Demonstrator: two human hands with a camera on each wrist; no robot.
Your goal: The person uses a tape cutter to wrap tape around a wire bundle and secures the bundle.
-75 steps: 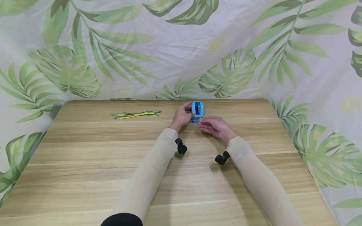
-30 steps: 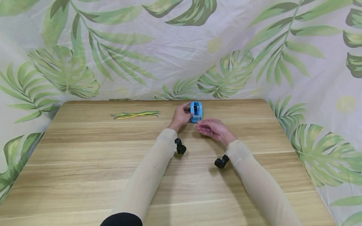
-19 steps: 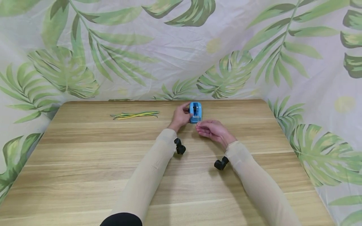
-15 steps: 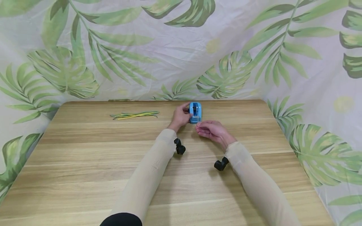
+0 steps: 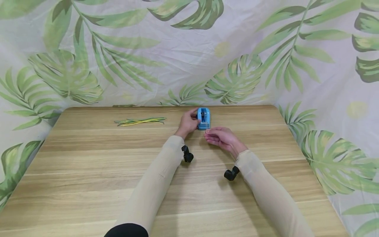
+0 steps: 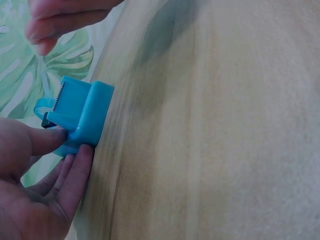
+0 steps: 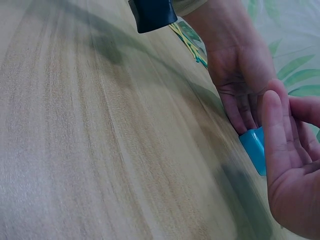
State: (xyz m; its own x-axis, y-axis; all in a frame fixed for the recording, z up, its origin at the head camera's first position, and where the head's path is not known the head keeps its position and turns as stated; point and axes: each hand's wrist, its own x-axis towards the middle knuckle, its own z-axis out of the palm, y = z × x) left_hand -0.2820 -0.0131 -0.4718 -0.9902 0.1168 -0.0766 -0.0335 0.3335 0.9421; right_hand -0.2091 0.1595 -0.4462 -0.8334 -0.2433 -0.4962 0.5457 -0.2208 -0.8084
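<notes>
A blue tape dispenser (image 5: 203, 118) stands near the table's far edge. My left hand (image 5: 188, 122) grips its left side; in the left wrist view the thumb lies on one side of the body and the other fingers lower down. The serrated cutter edge (image 6: 58, 96) shows there. My right hand (image 5: 220, 137) is just in front of the dispenser, thumb and index finger pinched together. From those fingertips a narrow clear strip of tape (image 6: 44, 76) runs back to the dispenser in the left wrist view. The right wrist view hides most of the dispenser behind the right hand.
Several yellow and green thin strips (image 5: 140, 121) lie in a loose bundle left of the left hand. A leaf-patterned cloth (image 5: 177, 59) hangs behind the wooden table (image 5: 118, 177). Black wrist cameras (image 5: 188, 154) sit on both sleeves.
My right hand has drawn back slightly from the dispenser toward me, its fingertips still pinched. The left hand keeps its hold on the dispenser. The head view has shifted a little.
</notes>
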